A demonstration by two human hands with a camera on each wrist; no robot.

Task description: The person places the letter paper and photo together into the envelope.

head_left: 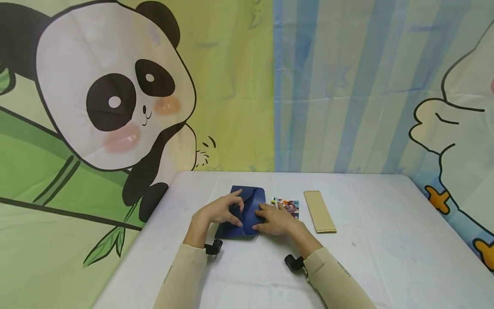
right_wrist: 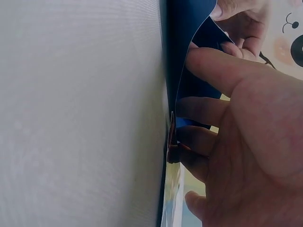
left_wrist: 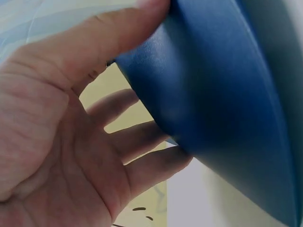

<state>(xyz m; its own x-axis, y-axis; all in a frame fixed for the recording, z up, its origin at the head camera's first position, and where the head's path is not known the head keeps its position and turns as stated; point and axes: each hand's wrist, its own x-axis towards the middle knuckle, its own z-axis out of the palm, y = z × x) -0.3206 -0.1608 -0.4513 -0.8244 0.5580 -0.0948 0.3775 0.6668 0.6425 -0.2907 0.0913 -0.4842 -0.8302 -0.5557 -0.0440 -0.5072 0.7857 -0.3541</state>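
Blue folder (head_left: 254,206) between both hands (head_left: 223,211) (head_left: 275,219)

From my head, the widest view faces forward and down over the table (head_left: 386,262) and backdrop (head_left: 231,86), while the wrist views look closely along my left hand (left_wrist: 80,132) and my right hand (right_wrist: 251,123), the latter view turned sideways, both sharing the blue folder (left_wrist: 213,94).

Blue folder (head_left: 251,213), left: smooth, leather-like, soft sheen. Picture card (head_left: 292,206) right of it: printed, looks slightly glossy. Strip (head_left: 320,212) further right: matt, cardboard-like. Table (head_left: 386,244): matt, cloth-like cover. Far backdrop (head_left: 328,86): printed cloth, creased. Near sleeves (head_left: 183,272): matt fabric.
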